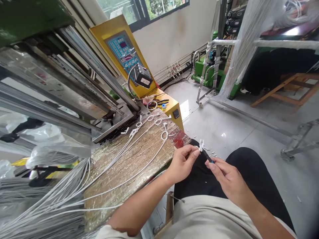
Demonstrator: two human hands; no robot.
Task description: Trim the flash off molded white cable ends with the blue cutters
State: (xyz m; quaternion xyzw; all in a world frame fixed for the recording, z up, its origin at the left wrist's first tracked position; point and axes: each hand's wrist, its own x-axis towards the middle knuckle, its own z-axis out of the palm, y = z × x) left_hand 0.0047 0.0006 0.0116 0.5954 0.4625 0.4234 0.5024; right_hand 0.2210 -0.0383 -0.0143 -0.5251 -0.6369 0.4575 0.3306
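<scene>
Between the fingertips of my left hand (183, 163) is a small white plastic piece (201, 144) with short prongs pointing up. My right hand (228, 177) grips a thin dark blade-like tool (207, 156) with a bit of blue showing by the fingers. Its tip meets or nearly meets the white piece; I cannot tell if they touch. Both hands are above my lap, just right of the worktable (139, 159). White cables (129, 142) with loops and small white ends lie across that table.
A press machine (117, 124) stands left, beside a yellow control box (119, 43). Pliers (161, 101) and blue tape (163, 106) rest on the yellow base. White scraps (209, 153) dot the floor. A wheeled metal frame (249, 116) and wooden stool (286, 88) stand right.
</scene>
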